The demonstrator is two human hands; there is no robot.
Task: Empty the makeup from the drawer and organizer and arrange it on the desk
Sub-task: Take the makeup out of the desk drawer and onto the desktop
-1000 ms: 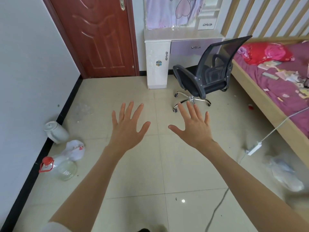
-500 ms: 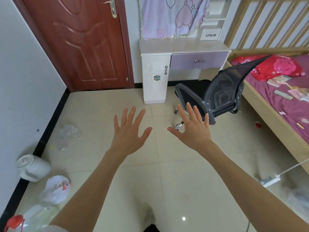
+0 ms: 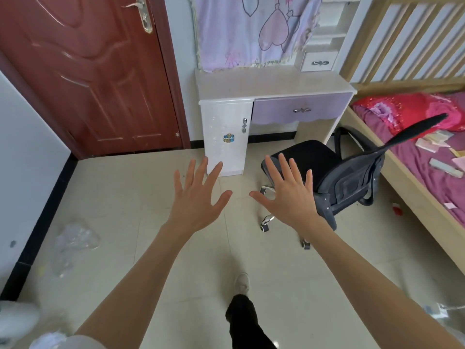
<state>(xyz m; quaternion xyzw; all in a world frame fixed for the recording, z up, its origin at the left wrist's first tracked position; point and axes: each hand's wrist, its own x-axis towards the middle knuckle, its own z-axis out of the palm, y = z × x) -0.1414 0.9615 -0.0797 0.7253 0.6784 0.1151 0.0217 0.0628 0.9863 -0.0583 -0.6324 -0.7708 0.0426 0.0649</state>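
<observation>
A white dressing desk [image 3: 271,83] stands against the far wall, its top bare. Its lilac drawer [image 3: 299,109] is closed, and a small white organizer drawer [image 3: 318,62] sits on shelves at the desk's back right. No makeup is visible. My left hand [image 3: 198,197] and my right hand [image 3: 289,197] are stretched out in front of me over the floor, fingers spread, holding nothing, well short of the desk.
A black mesh office chair [image 3: 334,182] stands in front of the desk's right half. A red door [image 3: 88,71] is to the left, a wooden bed [image 3: 422,172] to the right. Plastic wrap [image 3: 73,240] lies on the tiled floor at left. My foot [image 3: 242,283] is stepping forward.
The view has come closer to the desk and chair over the last second. Both hands stay spread and empty in front of me.
</observation>
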